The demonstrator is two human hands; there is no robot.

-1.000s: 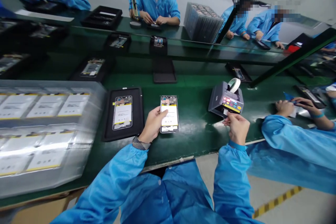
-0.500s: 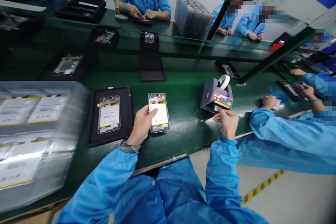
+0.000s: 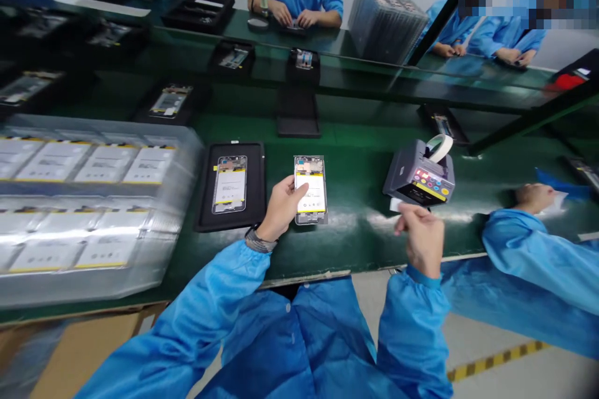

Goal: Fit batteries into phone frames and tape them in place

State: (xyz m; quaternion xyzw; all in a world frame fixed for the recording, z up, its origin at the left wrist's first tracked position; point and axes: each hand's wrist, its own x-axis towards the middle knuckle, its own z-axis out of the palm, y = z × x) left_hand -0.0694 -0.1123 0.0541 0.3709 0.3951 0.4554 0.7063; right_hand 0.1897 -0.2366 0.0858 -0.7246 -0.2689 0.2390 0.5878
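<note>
My left hand (image 3: 281, 206) grips the left edge of an opened phone (image 3: 316, 194), its thumb resting over the white battery with yellow bands. The phone is held above the green bench. My right hand (image 3: 420, 232) pinches a small white piece of tape (image 3: 395, 204) between thumb and fingertips, just in front of the grey tape dispenser (image 3: 406, 173). A roll of pale tape (image 3: 440, 148) sits in the top of that dispenser. Left of my left hand, a second opened phone (image 3: 230, 186) with a battery lies in a black tray (image 3: 255, 199).
A clear plastic tray (image 3: 180, 190) of white batteries stands at the left. More black trays (image 3: 298, 113) with phone parts line the back of the green bench (image 3: 350, 243). A co-worker's hand (image 3: 533, 197) rests at the right; others work across the bench.
My right hand has come away from the dispenser's front with a piece of tape in its fingers. The view has swung left; my left hand still holds the phone.
</note>
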